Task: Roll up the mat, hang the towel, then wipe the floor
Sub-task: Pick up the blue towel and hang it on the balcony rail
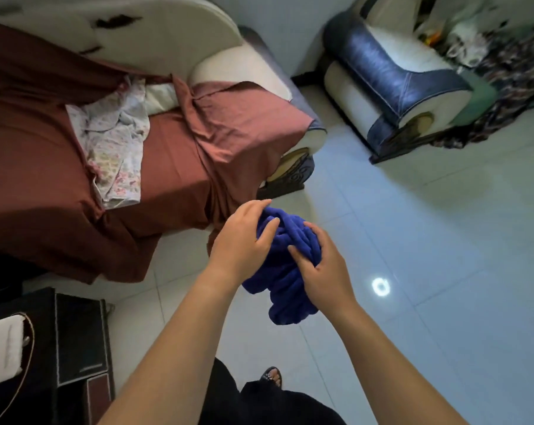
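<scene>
A bunched-up dark blue towel hangs in the air above the pale tiled floor, held between both hands. My left hand grips its upper left side, fingers curled over the top folds. My right hand clutches its right side, fingers pressed into the cloth. The towel's lower end droops below my hands. No mat is in view.
A sofa draped in a rust-red sheet stands at the left, with a flowered cloth lying on it. A dark blue and cream armchair stands at the back right. A black cabinet is at the lower left. My sandalled foot rests on the tiles.
</scene>
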`<act>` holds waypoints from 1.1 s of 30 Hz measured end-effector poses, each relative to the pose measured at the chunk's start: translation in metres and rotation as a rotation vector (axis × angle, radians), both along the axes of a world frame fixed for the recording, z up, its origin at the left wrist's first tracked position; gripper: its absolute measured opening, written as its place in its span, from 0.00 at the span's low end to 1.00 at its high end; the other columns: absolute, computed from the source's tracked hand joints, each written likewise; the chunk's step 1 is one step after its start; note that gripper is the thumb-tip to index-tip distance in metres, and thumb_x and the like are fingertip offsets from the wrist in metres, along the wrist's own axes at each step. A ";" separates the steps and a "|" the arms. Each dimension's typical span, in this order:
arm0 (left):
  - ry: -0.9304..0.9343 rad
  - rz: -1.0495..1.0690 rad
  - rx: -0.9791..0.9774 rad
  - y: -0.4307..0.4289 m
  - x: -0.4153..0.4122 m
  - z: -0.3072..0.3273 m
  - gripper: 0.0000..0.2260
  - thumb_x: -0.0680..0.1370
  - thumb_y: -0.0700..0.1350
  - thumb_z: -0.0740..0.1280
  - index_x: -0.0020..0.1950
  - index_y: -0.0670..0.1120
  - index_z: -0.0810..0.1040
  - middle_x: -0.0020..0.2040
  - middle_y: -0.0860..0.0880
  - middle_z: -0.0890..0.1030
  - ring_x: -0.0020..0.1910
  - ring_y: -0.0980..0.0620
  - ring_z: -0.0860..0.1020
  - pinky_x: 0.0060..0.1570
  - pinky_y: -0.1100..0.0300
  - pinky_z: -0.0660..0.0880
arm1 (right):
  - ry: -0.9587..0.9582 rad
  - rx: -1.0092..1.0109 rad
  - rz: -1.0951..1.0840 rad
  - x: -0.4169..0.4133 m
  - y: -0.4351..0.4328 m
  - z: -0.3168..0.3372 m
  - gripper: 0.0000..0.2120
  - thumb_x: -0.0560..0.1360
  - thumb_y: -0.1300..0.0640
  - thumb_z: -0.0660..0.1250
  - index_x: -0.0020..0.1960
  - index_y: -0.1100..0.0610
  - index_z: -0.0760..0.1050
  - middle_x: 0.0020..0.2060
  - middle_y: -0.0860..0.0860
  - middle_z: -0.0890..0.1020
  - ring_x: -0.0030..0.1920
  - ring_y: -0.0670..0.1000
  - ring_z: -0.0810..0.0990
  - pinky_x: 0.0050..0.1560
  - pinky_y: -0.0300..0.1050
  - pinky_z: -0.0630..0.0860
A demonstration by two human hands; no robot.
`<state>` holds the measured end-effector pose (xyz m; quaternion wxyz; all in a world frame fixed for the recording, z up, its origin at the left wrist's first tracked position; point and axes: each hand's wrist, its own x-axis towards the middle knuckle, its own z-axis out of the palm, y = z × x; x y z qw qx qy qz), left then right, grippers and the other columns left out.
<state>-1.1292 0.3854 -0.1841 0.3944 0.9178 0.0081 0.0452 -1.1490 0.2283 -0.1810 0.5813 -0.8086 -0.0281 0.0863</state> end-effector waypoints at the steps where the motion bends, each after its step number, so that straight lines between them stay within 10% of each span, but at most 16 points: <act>1: -0.016 -0.024 0.007 -0.009 0.006 0.008 0.17 0.79 0.50 0.61 0.66 0.47 0.71 0.64 0.50 0.74 0.64 0.53 0.71 0.61 0.63 0.65 | -0.019 0.003 -0.015 0.004 -0.008 0.007 0.17 0.76 0.57 0.66 0.56 0.38 0.68 0.52 0.36 0.77 0.52 0.35 0.76 0.47 0.26 0.71; 33: -0.011 -0.356 0.146 0.004 0.429 0.052 0.23 0.76 0.57 0.57 0.68 0.48 0.71 0.66 0.50 0.74 0.65 0.52 0.70 0.61 0.63 0.64 | -0.023 -0.006 -0.439 0.391 -0.043 0.045 0.20 0.74 0.52 0.68 0.64 0.45 0.68 0.57 0.40 0.77 0.55 0.39 0.76 0.54 0.37 0.74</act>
